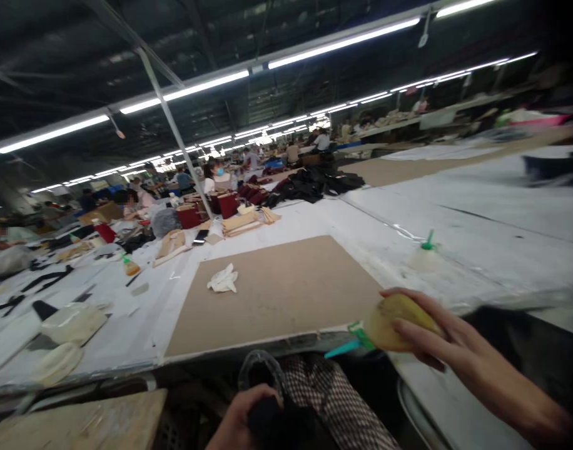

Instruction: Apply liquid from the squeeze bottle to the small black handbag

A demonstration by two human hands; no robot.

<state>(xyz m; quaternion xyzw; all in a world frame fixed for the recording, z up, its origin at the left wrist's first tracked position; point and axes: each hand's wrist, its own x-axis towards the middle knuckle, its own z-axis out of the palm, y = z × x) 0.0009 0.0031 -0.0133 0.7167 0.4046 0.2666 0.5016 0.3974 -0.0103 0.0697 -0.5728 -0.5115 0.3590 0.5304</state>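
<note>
The right hand [448,337] is at the lower right of the frame. Its grip is clamped on a yellowish squeeze bottle [392,320], with the thumb on the near side. The bottle is tilted, and its green cap and teal nozzle [343,348] point to the left and slightly down, in front of the near edge of the desk [324,219].

The left hand [242,417] is at the bottom centre. Its grip is closed on a black piece [279,417], with the thumb on top; what this piece is exactly, I cannot tell. A clear plastic ring [259,354] shows just above this thumb. To the right of it, a checkered garment [314,387] covers the person's lap.

In the middle of the frame, a brown sheet [286,294] lies flat on the white desk and reaches to the near edge. A crumpled white piece [223,279] rests on its left part. At the right, a pale bottle [422,258] with a green tip stands beyond the sheet. On the left side of the desk there are an orange bottle [131,268] and a whitish container [73,324]. Farther back, beige pieces [242,223] lie near a heap of black cloth [309,185]. In the background, people [321,141] are seen below long light tubes [347,44].
</note>
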